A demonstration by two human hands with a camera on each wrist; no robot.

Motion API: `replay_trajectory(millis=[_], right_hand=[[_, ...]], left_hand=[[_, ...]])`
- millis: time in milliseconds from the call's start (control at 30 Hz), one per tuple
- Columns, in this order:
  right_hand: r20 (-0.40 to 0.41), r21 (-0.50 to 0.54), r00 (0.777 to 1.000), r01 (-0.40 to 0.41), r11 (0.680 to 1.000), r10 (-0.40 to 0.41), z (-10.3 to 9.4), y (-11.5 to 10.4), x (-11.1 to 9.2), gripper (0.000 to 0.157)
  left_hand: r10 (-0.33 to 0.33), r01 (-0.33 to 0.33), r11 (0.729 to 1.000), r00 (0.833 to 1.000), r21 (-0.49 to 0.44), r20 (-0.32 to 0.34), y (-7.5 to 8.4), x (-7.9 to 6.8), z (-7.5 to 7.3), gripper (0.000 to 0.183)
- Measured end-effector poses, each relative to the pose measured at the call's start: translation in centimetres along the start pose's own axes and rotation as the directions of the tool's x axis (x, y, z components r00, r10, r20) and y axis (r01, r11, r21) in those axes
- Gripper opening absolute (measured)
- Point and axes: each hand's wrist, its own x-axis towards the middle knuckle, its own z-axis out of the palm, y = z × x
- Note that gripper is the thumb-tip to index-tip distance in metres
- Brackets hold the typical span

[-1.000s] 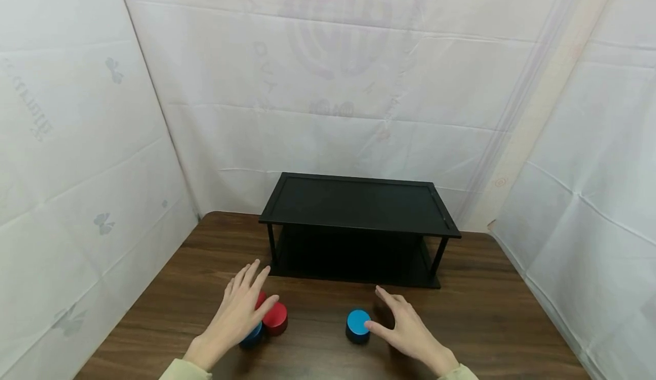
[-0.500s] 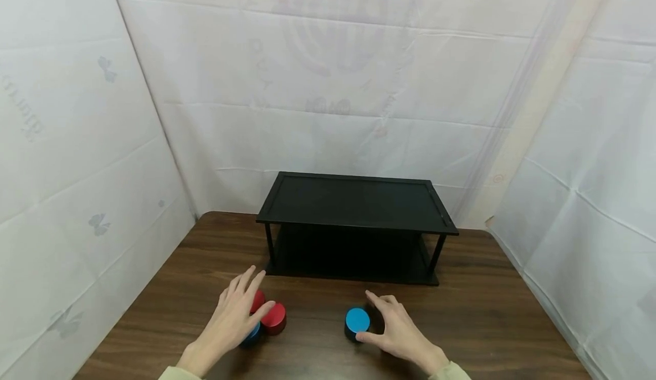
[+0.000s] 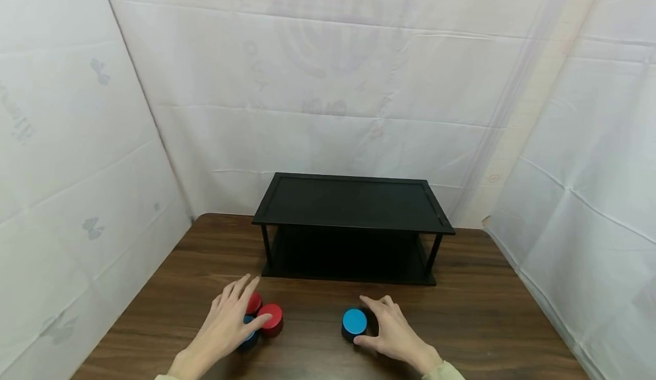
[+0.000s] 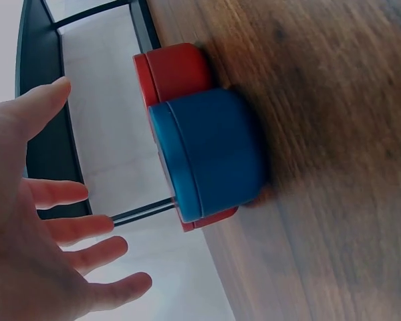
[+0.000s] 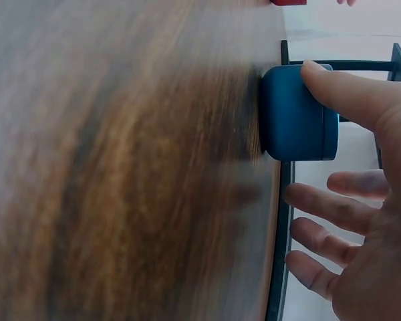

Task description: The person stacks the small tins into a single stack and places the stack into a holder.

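My right hand (image 3: 397, 331) curves beside a round blue tin (image 3: 354, 321) on the table. In the right wrist view its thumb overlaps the blue tin (image 5: 291, 114), while the other fingers spread apart on the far side; whether the thumb touches is unclear. Spread loosely, my left hand (image 3: 225, 320) hovers by a cluster of tins: a second blue one (image 3: 249, 340) and two red ones (image 3: 271, 318), one partly behind its fingers. The left wrist view has this blue tin (image 4: 210, 150) in front of a red tin (image 4: 177, 73), with the palm held apart from them.
A black two-level rack (image 3: 353, 203) stands at the back of the brown wooden table (image 3: 476, 306). Its lower shelf (image 3: 348, 254) lies under the raised top. Pale fabric walls (image 3: 328, 84) enclose the table at the back and both sides.
My right hand has moved left, bringing its thumb and fingers closer around the lone blue tin. The left hand has shifted slightly down and left. The head view has drifted a little.
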Motion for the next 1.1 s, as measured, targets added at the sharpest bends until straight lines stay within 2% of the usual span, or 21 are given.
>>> replay_trajectory(millis=[333,600,867,1100], right_hand=[[0.004,0.032,1.000,-0.015,0.999,0.015,0.1,-0.2,-0.1,0.069],[-0.003,0.027,1.000,0.003,1.000,-0.003,0.3,-0.2,0.0,0.069],[0.010,0.027,1.000,-0.013,1.000,0.013,0.2,-0.6,0.3,0.066],[0.003,0.036,1.000,0.001,0.999,-0.001,0.3,-0.7,0.2,0.062]], left_hand=[[-0.016,0.016,1.000,1.000,0.024,0.015,-0.3,-0.6,0.4,0.088],[-0.031,0.030,0.999,0.999,0.025,0.027,-0.2,-0.6,0.4,0.093],[-0.046,0.044,0.999,0.995,0.027,0.086,-0.3,-0.7,0.3,0.093],[-0.083,0.083,0.997,0.985,0.008,0.155,-0.6,-1.3,0.5,0.102]])
